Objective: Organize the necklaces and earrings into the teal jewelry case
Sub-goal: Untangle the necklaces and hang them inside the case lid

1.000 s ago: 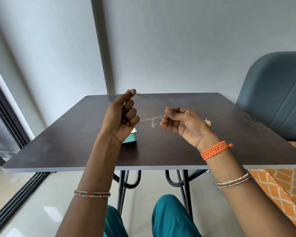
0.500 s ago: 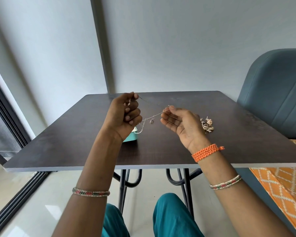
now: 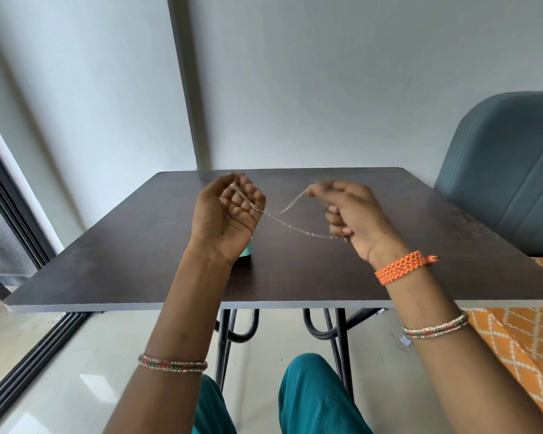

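Above the dark, matte tabletop (image 3: 138,264), the left hand (image 3: 224,219) and right hand (image 3: 355,220) each pinch a thin silvery beaded necklace (image 3: 295,228) with curled fingers, stretched between them. A smooth teal case (image 3: 246,252) peeks out behind the left wrist, near the tabletop's middle.

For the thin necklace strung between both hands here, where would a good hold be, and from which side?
Judging by this frame, the necklace is best pinched at its ends, from above. The chain sags between the left hand and right hand, so end holds would probably keep it from knotting on the way to the case.
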### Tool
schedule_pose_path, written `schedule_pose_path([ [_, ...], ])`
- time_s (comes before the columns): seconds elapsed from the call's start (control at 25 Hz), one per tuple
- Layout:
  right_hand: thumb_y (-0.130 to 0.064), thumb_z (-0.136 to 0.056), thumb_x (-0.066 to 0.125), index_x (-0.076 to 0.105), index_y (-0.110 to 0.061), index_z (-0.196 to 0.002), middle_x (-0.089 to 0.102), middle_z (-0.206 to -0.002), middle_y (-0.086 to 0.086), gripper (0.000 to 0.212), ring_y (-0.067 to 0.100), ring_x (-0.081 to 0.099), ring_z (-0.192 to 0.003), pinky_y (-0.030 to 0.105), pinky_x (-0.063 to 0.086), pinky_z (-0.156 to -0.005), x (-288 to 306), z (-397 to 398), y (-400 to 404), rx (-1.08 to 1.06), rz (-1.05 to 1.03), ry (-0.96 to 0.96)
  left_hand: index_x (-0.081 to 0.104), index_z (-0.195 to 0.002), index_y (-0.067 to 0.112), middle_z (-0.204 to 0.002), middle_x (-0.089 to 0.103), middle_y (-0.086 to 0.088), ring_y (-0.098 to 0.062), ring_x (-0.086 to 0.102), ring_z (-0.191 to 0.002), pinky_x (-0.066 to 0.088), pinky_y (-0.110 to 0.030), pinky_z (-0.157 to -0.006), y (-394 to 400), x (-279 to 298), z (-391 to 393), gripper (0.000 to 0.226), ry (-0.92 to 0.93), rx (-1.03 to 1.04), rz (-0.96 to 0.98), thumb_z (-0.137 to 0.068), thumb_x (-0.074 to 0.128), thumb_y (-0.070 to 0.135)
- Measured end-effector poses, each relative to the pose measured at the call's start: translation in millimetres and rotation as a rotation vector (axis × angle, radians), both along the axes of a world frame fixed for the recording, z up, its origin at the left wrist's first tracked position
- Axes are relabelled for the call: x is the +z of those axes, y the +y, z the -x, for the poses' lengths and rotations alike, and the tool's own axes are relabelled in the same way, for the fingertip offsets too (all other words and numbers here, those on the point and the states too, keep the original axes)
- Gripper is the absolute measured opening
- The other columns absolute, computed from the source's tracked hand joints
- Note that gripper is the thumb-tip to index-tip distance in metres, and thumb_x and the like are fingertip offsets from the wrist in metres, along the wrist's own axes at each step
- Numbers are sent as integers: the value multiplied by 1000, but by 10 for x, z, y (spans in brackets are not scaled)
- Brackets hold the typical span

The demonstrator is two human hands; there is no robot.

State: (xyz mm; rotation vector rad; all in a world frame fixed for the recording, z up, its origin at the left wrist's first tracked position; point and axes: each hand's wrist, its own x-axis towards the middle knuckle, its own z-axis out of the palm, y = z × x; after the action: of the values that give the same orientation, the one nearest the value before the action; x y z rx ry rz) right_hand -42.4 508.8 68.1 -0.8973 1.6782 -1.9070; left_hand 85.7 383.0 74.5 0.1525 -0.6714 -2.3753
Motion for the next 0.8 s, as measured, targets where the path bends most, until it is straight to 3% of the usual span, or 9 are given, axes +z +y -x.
schedule_pose_path([
  [0.08, -17, -93, 59, 69, -8, -89, 33, -56, -3, 14, 5, 22, -41, 16, 19, -35, 150, -86, 65, 249, -262, 316, 58, -78, 5, -64, 65, -4, -12, 63, -56, 56, -22, -61, 66, 7, 56, 21, -113, -27, 119, -91, 43, 8],
  [0.16, -14, -92, 60, 72, -7, -93, 43, -57, -4, 14, 3, 29, -43, 16, 25, -38, 339, -156, 92, 415, -380, 509, 58, -80, 5, -67, 64, -6, -12, 63, -58, 55, -21, -61, 126, 3, 101, 20, -206, -43, 211, -91, 42, 6],
  [0.28, -9, -89, 62, 74, -10, -95, 67, -70, -3, 13, 3, 47, -55, 18, 34, -46, 552, -164, 49, 327, -369, 643, 53, -76, 6, -60, 54, -4, -11, 52, -48, 50, -21, -49, 219, 13, 86, 22, -261, -143, 292, -92, 39, 10],
  [0.36, -10, -88, 65, 74, -14, -93, 74, -84, 7, 11, 8, 55, -70, 20, 39, -51, 597, -128, 33, 263, -315, 656, 51, -76, 9, -59, 48, -2, -8, 39, -40, 38, -17, -40, 273, 36, 34, 22, -256, -242, 355, -91, 39, 18],
  [0.48, -9, -88, 64, 73, -14, -90, 72, -82, 10, 10, 9, 59, -74, 17, 40, -49, 546, -87, 22, 227, -178, 536, 54, -86, 8, -54, 41, 2, -2, 26, -30, 19, -12, -29, 266, 71, -34, 28, -192, -375, 422, -85, 44, 34],
  [0.64, -2, -90, 57, 64, -7, -89, 59, -62, -1, 8, 7, 55, -52, 16, 40, -47, 340, -103, 12, 260, 60, 44, 51, -115, 1, -52, 43, 2, -3, 20, -29, 15, -9, -27, 162, 9, -84, 57, -148, -601, 421, -84, 44, 48],
  [0.72, 2, -89, 56, 62, -4, -89, 53, -64, 3, 8, 5, 45, -42, 14, 42, -44, 267, -135, 7, 308, 104, -85, 58, -112, -1, -51, 44, 1, -2, 20, -31, 18, -9, -28, 188, -10, -112, 49, -143, -739, 477, -85, 54, 40],
  [0.8, 2, -89, 55, 60, -4, -88, 49, -67, 8, 8, 4, 45, -37, 14, 43, -42, 239, -164, -3, 331, 95, -113, 67, -95, 5, -42, 39, 4, 0, 24, -27, 16, -11, -27, 244, 5, -110, 27, -191, -712, 571, -84, 58, 27],
])
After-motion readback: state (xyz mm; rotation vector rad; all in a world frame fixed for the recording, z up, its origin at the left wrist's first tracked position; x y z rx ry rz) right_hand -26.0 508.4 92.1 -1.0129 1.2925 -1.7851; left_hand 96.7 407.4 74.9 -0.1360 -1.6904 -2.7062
